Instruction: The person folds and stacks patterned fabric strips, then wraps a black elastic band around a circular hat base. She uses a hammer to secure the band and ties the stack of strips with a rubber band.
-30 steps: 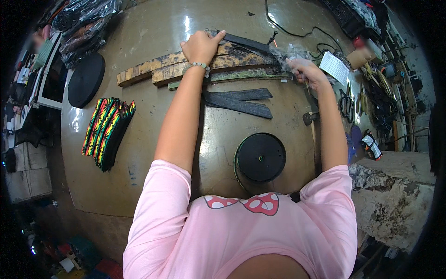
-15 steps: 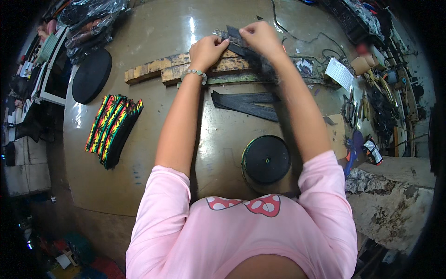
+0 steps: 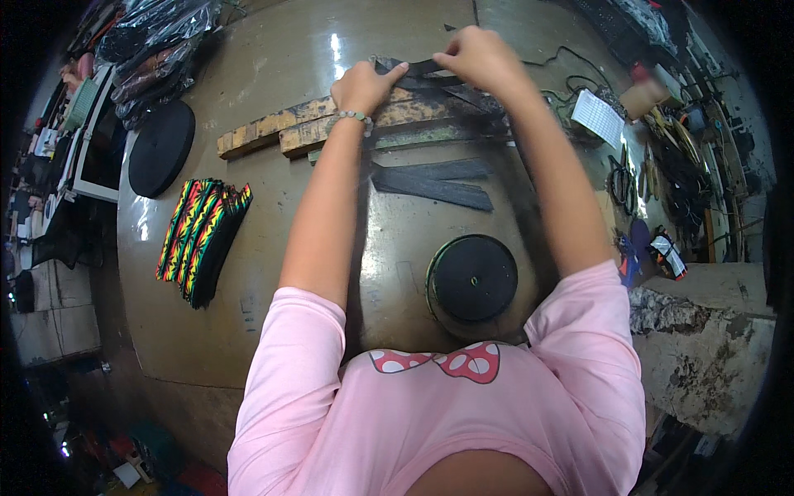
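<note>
Now left fingers (image 3: 399, 72), right fingers (image 3: 447, 60) pinch black strip (image 3: 423, 68); glossy table (image 3: 285, 207), cluttered room (image 3: 748, 136).

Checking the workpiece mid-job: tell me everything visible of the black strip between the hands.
The black strip looks narrow, flat and fabric-like. A short span shows between the left hand and the right hand, both gripping it, near the wooden bars. Its ends cannot be made out among other dark pieces.

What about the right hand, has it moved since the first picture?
Yes. Judged against the white sheet, the right hand moved left and upward in the view.
</note>
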`<state>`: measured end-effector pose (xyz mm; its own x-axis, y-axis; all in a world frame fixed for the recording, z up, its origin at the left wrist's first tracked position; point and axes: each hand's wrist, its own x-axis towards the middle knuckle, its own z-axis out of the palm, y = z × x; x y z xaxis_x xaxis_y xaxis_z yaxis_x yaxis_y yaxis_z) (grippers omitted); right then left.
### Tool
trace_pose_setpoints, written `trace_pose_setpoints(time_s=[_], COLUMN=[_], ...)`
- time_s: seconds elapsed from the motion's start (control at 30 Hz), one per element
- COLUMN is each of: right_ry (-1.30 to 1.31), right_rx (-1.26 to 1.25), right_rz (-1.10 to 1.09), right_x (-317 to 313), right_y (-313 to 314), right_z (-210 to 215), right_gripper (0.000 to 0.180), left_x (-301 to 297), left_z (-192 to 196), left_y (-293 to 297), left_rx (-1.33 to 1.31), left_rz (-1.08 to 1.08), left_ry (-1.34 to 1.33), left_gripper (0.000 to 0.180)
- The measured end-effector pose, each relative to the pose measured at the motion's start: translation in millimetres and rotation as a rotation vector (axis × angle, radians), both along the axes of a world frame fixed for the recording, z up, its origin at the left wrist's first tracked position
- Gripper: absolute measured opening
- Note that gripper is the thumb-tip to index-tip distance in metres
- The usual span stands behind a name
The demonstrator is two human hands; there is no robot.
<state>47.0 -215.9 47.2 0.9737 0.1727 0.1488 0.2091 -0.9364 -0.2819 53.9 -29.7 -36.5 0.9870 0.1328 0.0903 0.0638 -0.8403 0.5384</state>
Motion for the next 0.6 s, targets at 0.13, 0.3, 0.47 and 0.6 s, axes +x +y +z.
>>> trace_pose_setpoints(time_s=[0.13,0.3,0.47,0.6], right_ry=[-0.106,0.259,0.546,0.554], right_rx=[0.127,0.465,0.752,0.810], right_rz=[0.128,-0.072,-0.187,-0.170], right_x=[-24.5,-33.2,-38.4,-38.7], right_y=[-81.2,-134.5,-147.4,-146.3], right_z=[35.1,-10.2,-56.2,-65.8], right_gripper=[0.041,0.038,0.034,0.032], left_x=[-0.1,-3.1,-3.8,-3.8], left_z=[-1.6,-0.3,1.7,1.5], left_y=[-0.8,-2.7,-2.6,-2.6], left_rx=[0.008,0.061,0.054,0.050], left_rz=[0.012,0.036,0.032,0.021], left_ry=[-0.011,-0.042,-0.031,-0.027], left_gripper=[0.072,0.071,0.070,0.068])
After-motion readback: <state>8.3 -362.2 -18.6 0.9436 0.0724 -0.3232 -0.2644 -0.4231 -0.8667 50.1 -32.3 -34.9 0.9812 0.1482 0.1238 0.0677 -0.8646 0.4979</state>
